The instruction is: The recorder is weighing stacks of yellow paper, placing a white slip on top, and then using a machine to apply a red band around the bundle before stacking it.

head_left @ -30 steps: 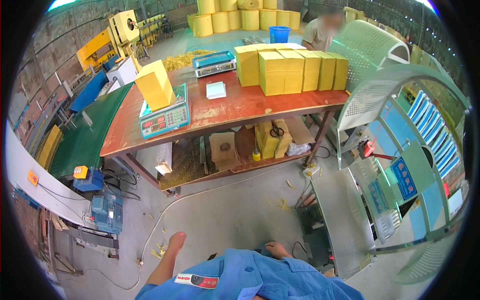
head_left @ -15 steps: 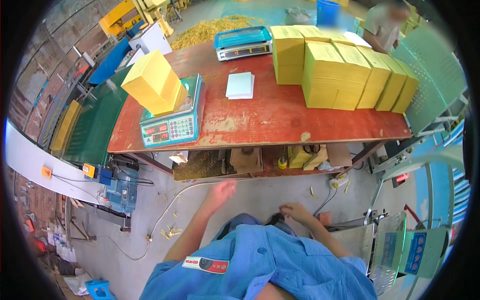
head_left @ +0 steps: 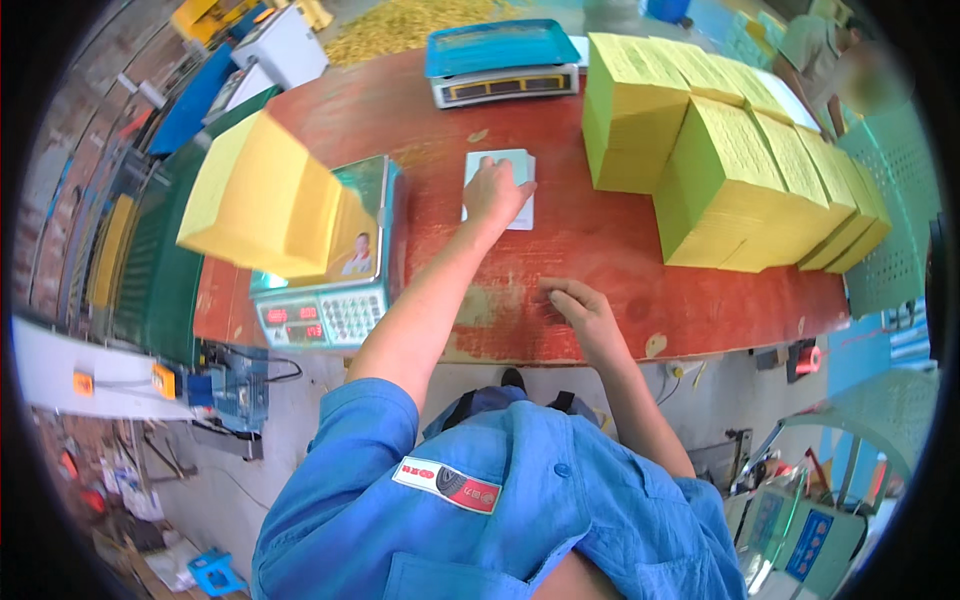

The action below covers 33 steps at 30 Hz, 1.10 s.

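Cluttered workshop; a worn red bench is looked down on, its paint rubbed through near the front edge. Yellow scraps are heaped beyond the far side. Another person is seen past the far right corner.

On the bench, left side: a front scale, loaded with a tall yellow paper block. Far side: a second scale, topped with a blue tray. Right side: yellow paper stacks, set close together.

A small white paper stack lies flat on the bench, between the front scale and the yellow paper stacks, partly covered by the left hand.

Change noted: half a second ago both hands were held low, short of the bench. Now the bench has been approached, the left arm is stretched past the front scale, and the white paper stack has been reached. By judgement, it is now within handling range; no lifting can be confirmed.

Left grip: fingers bent over the white paper stack, thumb toward its right side; whether paper is pinched or merely touched cannot be told. Right grip: loose, half spread, nothing seen in it; the right hand is held over the bench's front part, apart from the paper.
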{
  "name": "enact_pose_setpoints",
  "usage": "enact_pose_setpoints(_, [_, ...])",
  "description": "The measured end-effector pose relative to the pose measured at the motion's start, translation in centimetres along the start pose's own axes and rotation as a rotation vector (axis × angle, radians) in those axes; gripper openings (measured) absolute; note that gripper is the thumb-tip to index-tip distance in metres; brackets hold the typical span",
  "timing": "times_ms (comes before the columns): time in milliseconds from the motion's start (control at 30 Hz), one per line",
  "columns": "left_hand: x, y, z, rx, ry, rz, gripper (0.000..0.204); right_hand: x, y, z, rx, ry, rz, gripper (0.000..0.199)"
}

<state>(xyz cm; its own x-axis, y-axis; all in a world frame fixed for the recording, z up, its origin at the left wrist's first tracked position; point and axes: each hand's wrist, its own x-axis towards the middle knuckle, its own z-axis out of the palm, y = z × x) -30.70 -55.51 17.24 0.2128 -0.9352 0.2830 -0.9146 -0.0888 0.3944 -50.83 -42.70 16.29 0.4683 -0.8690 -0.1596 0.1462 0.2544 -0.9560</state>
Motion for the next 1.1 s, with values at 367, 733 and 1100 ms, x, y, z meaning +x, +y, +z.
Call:
enact_pose_setpoints(367, [1.7,-0.5,3.3,0.027,-0.077,-0.13,0.049,7.3,1.1,-2.1,0.092,0.032,0.146,0.028])
enact_pose_setpoints(733, [0.8,0.4,2.9,-0.078,0.03,-0.269,0.039,15.1,1.4,-4.5,0.126,0.005,0.161,0.033])
enact_pose_setpoints(1100, [0.9,-1.5,3.8,-0.178,0.119,-0.309,0.02,18.6,1.1,-4.1,0.034,-0.022,0.14,0.034])
